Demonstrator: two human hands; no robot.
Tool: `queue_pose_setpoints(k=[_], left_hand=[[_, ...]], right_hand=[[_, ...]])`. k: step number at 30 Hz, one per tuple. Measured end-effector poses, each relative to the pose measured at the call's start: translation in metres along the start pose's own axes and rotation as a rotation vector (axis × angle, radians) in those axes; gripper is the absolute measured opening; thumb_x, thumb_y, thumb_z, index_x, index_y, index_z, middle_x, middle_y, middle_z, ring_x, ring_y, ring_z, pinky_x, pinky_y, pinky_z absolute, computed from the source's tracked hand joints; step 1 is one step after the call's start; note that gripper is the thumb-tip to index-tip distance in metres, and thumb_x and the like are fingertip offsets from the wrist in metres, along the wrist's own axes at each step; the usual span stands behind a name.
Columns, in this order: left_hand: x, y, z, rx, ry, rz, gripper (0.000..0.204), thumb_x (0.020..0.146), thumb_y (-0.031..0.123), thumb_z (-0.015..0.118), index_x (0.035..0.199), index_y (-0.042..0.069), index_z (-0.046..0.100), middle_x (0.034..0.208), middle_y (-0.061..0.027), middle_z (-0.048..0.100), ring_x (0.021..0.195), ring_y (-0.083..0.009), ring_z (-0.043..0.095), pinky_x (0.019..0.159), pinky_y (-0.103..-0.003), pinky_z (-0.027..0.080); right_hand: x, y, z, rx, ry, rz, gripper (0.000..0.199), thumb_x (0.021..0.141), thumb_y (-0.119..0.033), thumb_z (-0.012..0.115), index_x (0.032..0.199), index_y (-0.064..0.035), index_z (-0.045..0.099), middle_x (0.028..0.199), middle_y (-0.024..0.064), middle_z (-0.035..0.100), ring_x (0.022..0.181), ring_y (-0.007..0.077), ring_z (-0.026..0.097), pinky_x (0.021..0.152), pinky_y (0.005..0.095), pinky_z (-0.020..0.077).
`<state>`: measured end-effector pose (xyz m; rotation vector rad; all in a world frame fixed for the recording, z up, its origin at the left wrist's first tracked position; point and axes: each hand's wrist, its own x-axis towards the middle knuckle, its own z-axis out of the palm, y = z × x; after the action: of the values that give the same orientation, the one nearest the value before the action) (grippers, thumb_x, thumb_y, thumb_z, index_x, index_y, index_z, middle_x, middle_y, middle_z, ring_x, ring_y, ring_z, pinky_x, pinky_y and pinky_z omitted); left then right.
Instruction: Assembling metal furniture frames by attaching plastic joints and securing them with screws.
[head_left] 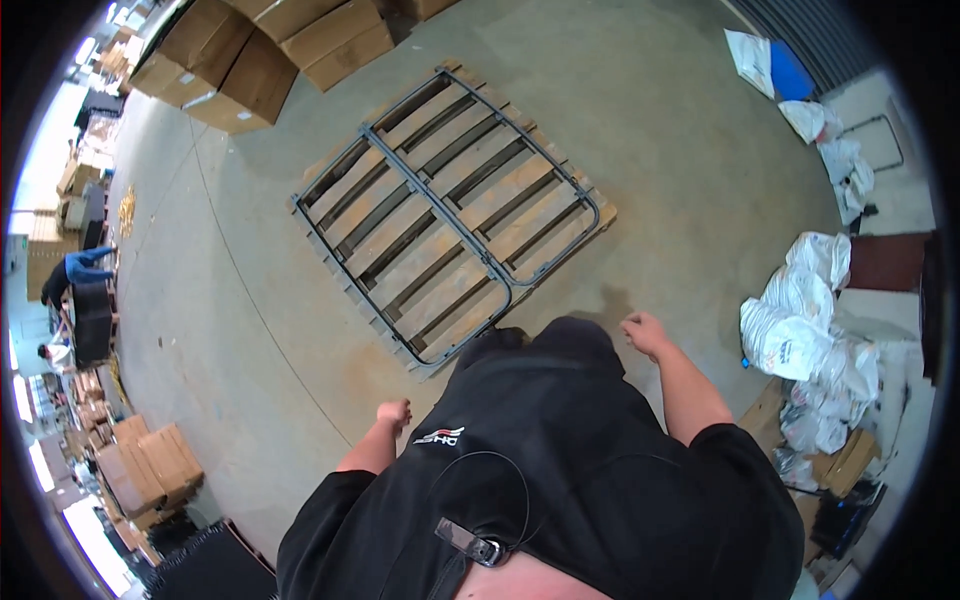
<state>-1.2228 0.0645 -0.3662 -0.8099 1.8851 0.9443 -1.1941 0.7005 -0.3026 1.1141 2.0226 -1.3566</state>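
Far to the left of the wooden pallet (603,210), a co-worker (82,270) in a dark top and blue trousers leans over a black stack (93,322), with a second person (62,353) in white close by. Brown cartons (148,468) are piled well to the left of the pallet and nearer the wearer, while larger cartons (215,72) stand just beyond its far left side. The left hand (395,411) hangs off the pallet's near left side, apart from it, its fingers bent inward; whether they close fully, I cannot tell. The dark metal frame (452,222) lies flat on top of the pallet, covering most of it, with a paired rail running across the middle and rounded corners at the near end; wooden slats show through it. The right hand (646,333) is off the pallet's near right corner, also apart from it, fingers loosely curled, though how tightly I cannot tell. Beyond the pallet's right side, white and blue bags (790,72) lie against a corrugated wall (830,38). White sacks (800,325) are heaped well to the right of the pallet, and past them stands a dark brown panel (888,262).
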Motion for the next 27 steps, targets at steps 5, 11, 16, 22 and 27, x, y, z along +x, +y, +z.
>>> queue_pose_setpoints(k=[5, 11, 16, 22, 27], left_hand=[[0.041, 0.086, 0.024, -0.149, 0.127, 0.059, 0.024, 0.086, 0.027, 0.069, 0.088, 0.003, 0.070, 0.072, -0.0036, 0.066, 0.063, -0.0140, 0.060, 0.058, -0.031, 0.049], [0.109, 0.156, 0.074, -0.398, 0.269, 0.072, 0.024, 0.089, 0.019, 0.066, 0.103, 0.000, 0.069, 0.084, -0.0047, 0.068, 0.074, -0.0129, 0.062, 0.068, -0.028, 0.050], [0.198, 0.128, 0.167, -0.273, 0.160, -0.115, 0.031, 0.087, 0.022, 0.070, 0.109, 0.000, 0.068, 0.090, -0.0079, 0.070, 0.081, -0.0167, 0.066, 0.075, -0.031, 0.053], [0.355, 0.091, 0.267, 0.303, 0.040, -0.268, 0.055, 0.084, 0.041, 0.061, 0.129, 0.009, 0.064, 0.127, -0.0177, 0.066, 0.120, -0.0338, 0.062, 0.102, -0.043, 0.049], [0.424, 0.110, 0.332, 0.697, 0.015, -0.072, 0.058, 0.086, 0.040, 0.063, 0.135, 0.011, 0.058, 0.139, -0.0138, 0.056, 0.133, -0.0318, 0.050, 0.112, -0.044, 0.039]], right_hand=[[0.043, 0.036, -0.049, -0.139, 0.027, 0.365, 0.021, 0.091, -0.021, 0.065, 0.101, -0.0035, 0.062, 0.080, 0.0071, 0.063, 0.064, 0.0184, 0.061, 0.052, 0.0347, 0.0483], [0.163, 0.042, -0.044, -0.398, -0.218, 0.411, 0.018, 0.092, -0.023, 0.061, 0.096, -0.0053, 0.060, 0.078, 0.0066, 0.061, 0.063, 0.0182, 0.061, 0.052, 0.0331, 0.0469], [0.265, 0.093, -0.035, -0.269, -0.078, 0.403, 0.021, 0.094, -0.026, 0.060, 0.097, -0.0051, 0.059, 0.078, 0.0065, 0.060, 0.061, 0.0185, 0.058, 0.052, 0.0328, 0.0464], [0.248, 0.174, -0.077, -0.615, -0.341, 0.630, 0.024, 0.093, -0.028, 0.064, 0.100, -0.0050, 0.064, 0.078, 0.0070, 0.064, 0.062, 0.0186, 0.061, 0.051, 0.0339, 0.0487], [0.258, 0.199, -0.121, -0.585, -0.100, 0.953, 0.017, 0.097, -0.024, 0.059, 0.100, -0.0076, 0.061, 0.077, 0.0061, 0.061, 0.058, 0.0176, 0.056, 0.048, 0.0317, 0.0446]])
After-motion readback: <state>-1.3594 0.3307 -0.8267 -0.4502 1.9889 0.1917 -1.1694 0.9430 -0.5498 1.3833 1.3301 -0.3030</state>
